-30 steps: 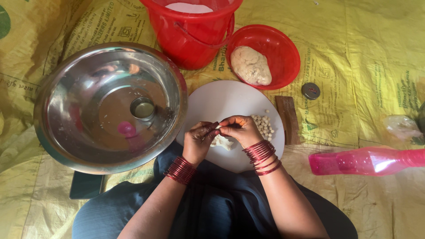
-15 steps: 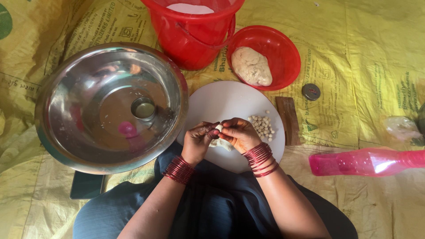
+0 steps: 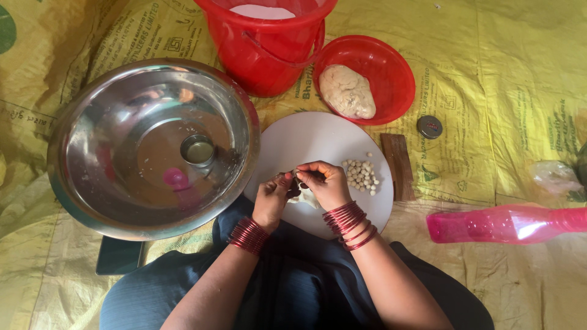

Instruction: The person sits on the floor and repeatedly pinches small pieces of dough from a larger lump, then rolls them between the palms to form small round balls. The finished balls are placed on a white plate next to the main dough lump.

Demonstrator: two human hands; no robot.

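Both hands, left hand [image 3: 272, 198] and right hand [image 3: 327, 183], are pinching together on a dough piece [image 3: 304, 197] above the white plate [image 3: 306, 137]. It is looking soft, light and sticky. Fingertip grips at its edges are probably suiting it best.

Two bare forearms reached up from the bottom of the view and angled toward each other, so the wrists met close together. The left hand [image 3: 273, 197] was curled, its fingers bent inward and its fingertips pressed against those of the right hand [image 3: 327, 183]. The right hand was also curled, knuckles upward, thumb tucked under toward the left hand. Both hands pinched together at one spot. Each wrist wore a stack of red bangles.
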